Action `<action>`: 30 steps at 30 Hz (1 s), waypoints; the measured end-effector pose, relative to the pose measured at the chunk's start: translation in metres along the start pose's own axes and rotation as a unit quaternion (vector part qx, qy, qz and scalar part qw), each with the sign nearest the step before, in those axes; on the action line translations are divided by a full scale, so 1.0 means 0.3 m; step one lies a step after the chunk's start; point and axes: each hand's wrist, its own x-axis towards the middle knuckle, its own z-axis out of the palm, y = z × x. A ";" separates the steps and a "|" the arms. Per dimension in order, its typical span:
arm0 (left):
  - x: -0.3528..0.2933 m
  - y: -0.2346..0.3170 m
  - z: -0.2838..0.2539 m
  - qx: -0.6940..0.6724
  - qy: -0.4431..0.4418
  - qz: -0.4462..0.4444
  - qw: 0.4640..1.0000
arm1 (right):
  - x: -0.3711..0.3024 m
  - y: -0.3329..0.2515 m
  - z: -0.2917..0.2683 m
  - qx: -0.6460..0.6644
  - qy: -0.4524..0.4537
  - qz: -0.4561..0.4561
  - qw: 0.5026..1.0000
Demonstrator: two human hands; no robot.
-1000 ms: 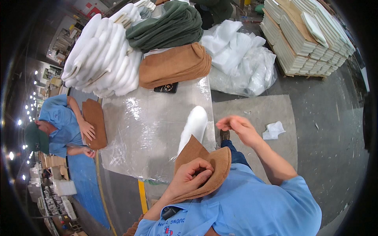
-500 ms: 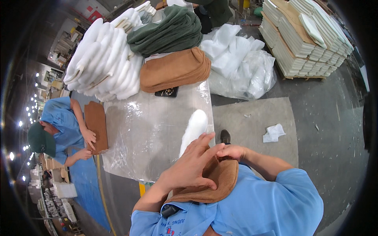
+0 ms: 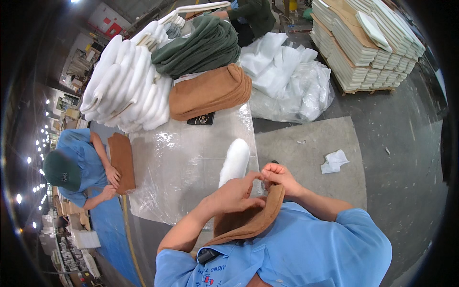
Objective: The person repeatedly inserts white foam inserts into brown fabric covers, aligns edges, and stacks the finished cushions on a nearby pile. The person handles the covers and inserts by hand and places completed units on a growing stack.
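Against my chest I have a brown fabric cover (image 3: 256, 222), its upper corner raised and its edge folded. My right hand (image 3: 281, 180) pinches that corner between thumb and fingers. From the other side, my left hand (image 3: 237, 195) has bent fingers at the same edge, the fingertips close to the right hand's and the thumb over the cloth. Beyond the left hand, the rounded end of a white padded piece (image 3: 234, 159) shows on the plastic-wrapped table (image 3: 191, 162). Whether this piece reaches into the cover is hidden by my hand.
Folded brown covers (image 3: 210, 93), green covers (image 3: 198, 45) and white padded pieces (image 3: 126, 83) are piled on the table's far side. A co-worker (image 3: 79, 165) at left handles a brown cover (image 3: 122, 162). Right of the table are clear plastic bags (image 3: 296, 91) and a loaded pallet (image 3: 366, 52).
My left hand has drawn back from lying spread over the cover to bent fingers at its edge. The cover's corner is lifted higher, and the right hand has shifted slightly up.
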 end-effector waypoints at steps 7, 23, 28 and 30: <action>0.007 -0.106 0.064 -0.075 0.094 0.184 0.976 | 0.069 -0.029 0.104 -0.060 0.051 -0.119 0.990; -0.108 -0.111 -0.025 -0.066 0.227 0.097 0.967 | 0.105 -0.051 0.138 -0.103 0.020 -0.145 0.984; -0.079 -0.121 -0.030 -0.456 0.144 -0.048 0.877 | 0.147 -0.071 0.174 -0.178 0.021 -0.187 0.966; -0.078 -0.077 -0.028 -0.496 0.137 -0.139 0.846 | 0.155 -0.092 0.210 -0.213 0.019 -0.166 0.963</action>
